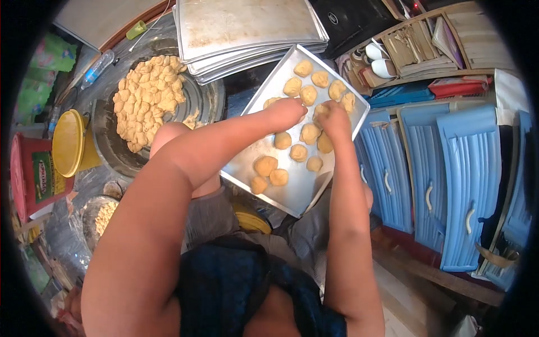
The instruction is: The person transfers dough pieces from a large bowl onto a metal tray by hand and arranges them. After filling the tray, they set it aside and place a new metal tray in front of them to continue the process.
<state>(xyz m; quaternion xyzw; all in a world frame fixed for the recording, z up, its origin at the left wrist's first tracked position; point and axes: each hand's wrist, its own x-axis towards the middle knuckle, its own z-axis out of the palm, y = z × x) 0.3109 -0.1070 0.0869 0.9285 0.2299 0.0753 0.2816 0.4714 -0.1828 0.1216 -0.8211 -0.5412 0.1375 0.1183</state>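
Arms (171, 163) reach inward, fingers (299, 110) curled, seemingly against dough balls (321, 111).

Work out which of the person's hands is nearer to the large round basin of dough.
Left. The left hand is over the tray, to the right of the basin; the right hand, also over the tray, is farther right.

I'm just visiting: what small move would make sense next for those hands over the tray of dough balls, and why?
I'd suggest the left hand nudge the smallest ball of the near cluster slightly away: those three balls appear to touch, while most others nearby sit apart, and the tray shows bare metal around them.
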